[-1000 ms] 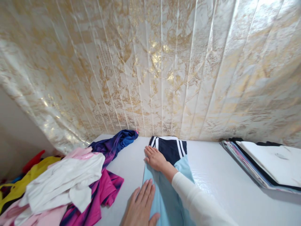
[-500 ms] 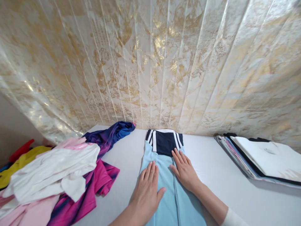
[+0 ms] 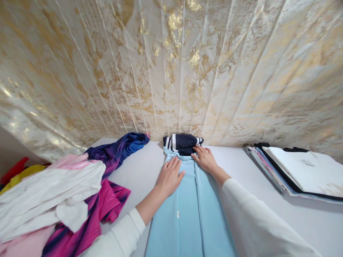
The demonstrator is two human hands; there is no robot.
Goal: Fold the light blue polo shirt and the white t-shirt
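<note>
Clock centred mid-view, 12 away from us. At 8 to 9 we've got the loose pile on the bench [image 3: 144, 164]: red garment [image 3: 14, 169] and yellow garment [image 3: 24, 175] at its far left, white garment [image 3: 53, 196] draped over pink garment [image 3: 32, 242], then the navy-and-magenta garment [image 3: 109, 198] trailing up toward the wall side.

Our left hand [image 3: 168, 176] is next: open, palm down on cloth, at 7 of the navy section. Under it, the light-blue garment [image 3: 187, 217] runs along the 6 line, navy white-striped section [image 3: 184, 145] at its far end. Cloth is bunched where navy meets blue; a long crease runs down right of centre. Our right hand [image 3: 205, 159] is open too, at 4 of the navy section, fingers spread over its near right edge.

Step looks like squaring and smoothing that far end. To do it well, we'd pin the blue with the left palm, ease the bunching outward with the right fingertips, and square the stripes before pressing. Light pressure; hard pushing could ruck the join further.

Far right, between 3 and 4: folded stack [image 3: 300, 171], well apart from our work.
</note>
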